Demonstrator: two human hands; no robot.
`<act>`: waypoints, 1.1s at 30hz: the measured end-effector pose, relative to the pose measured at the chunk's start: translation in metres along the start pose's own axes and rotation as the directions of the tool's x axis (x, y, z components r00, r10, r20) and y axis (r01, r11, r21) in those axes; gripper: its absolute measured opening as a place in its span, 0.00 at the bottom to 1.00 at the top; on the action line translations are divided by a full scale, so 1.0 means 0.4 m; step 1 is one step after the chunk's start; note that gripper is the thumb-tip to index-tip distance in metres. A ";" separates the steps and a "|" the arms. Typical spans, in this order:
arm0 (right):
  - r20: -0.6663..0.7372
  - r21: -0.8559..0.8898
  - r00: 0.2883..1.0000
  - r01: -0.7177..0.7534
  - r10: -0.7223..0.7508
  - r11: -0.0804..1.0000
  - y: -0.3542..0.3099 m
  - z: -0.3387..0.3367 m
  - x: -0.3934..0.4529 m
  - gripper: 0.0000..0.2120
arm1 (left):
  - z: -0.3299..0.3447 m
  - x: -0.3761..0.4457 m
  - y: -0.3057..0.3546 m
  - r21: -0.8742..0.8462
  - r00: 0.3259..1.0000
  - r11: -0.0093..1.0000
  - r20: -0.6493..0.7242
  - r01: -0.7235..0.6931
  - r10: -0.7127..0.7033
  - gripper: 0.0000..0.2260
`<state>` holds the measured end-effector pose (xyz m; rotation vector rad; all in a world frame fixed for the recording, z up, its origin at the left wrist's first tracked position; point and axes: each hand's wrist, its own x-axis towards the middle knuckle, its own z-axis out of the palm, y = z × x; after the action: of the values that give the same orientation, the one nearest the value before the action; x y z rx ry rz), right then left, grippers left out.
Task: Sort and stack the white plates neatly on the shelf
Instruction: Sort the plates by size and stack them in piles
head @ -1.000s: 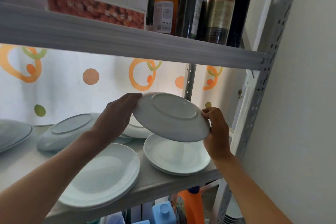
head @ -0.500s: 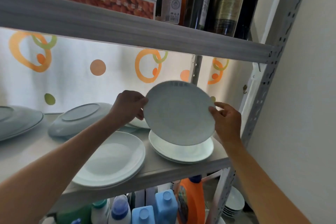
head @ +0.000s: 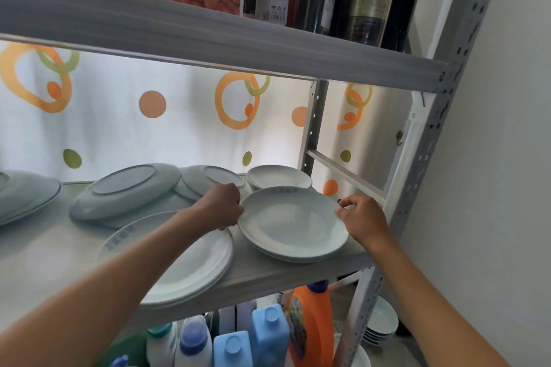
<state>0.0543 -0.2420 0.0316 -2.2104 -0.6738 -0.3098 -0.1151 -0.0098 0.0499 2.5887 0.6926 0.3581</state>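
Note:
A white plate (head: 290, 219) lies face up on top of a small stack at the right end of the grey shelf (head: 277, 272). My left hand (head: 220, 207) holds its left rim and my right hand (head: 359, 216) pinches its right rim. In front and to the left sits a stack of larger plates (head: 193, 265). Behind it, a large plate (head: 125, 189) lies upside down, and a smaller one (head: 208, 179) does too. Small deep plates (head: 278, 176) are stacked at the back.
Another plate (head: 24, 197) lies at the far left edge. The upper shelf (head: 208, 39) carries bottles and a box close overhead. A metal upright (head: 417, 173) stands right of my right hand. Detergent bottles (head: 268, 334) and more plates (head: 381, 322) sit below.
The plate was held up and turned from bottom up to face up, then came down onto the right stack. Both hands moved down with it.

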 end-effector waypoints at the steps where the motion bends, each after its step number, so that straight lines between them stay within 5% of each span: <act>1: 0.015 -0.001 1.000 -0.011 0.011 1.000 0.007 0.001 0.000 0.07 | 0.005 0.001 0.001 0.017 1.000 1.000 0.005 -0.007 0.007 0.13; 7: 0.103 -0.109 0.994 -0.015 0.026 0.994 0.032 0.014 0.001 0.05 | 0.022 0.023 0.003 0.169 0.997 0.983 -0.017 -0.066 0.070 0.14; 12: 0.089 -0.263 0.996 -0.004 0.029 0.965 0.026 0.005 0.063 0.17 | 0.009 0.065 0.022 0.383 0.991 0.921 -0.080 -0.066 0.104 0.10; 15: 0.065 -0.165 0.996 -0.047 0.058 0.985 0.006 0.016 0.125 0.18 | 0.012 0.131 0.030 0.448 0.974 0.891 -0.153 -0.080 0.164 0.09; 18: 0.099 -0.011 0.987 -0.127 0.128 0.992 -0.012 0.044 0.191 0.15 | 0.022 0.214 0.020 0.412 0.975 0.895 -0.063 -0.169 0.213 0.15; 25: 0.427 0.292 0.837 -0.485 0.342 0.824 -0.012 0.134 0.277 0.08 | 0.068 0.313 0.049 0.341 0.982 0.922 0.032 -0.183 0.184 0.22; 33: 0.544 0.421 0.756 -0.621 0.364 0.662 0.026 0.224 0.337 0.09 | 0.104 0.353 0.052 0.374 0.989 0.916 0.089 -0.141 0.116 0.10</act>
<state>0.1721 -0.1311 0.0228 -1.7505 -0.2655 0.6194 0.0269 0.0337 0.0424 3.0101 0.6195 0.1912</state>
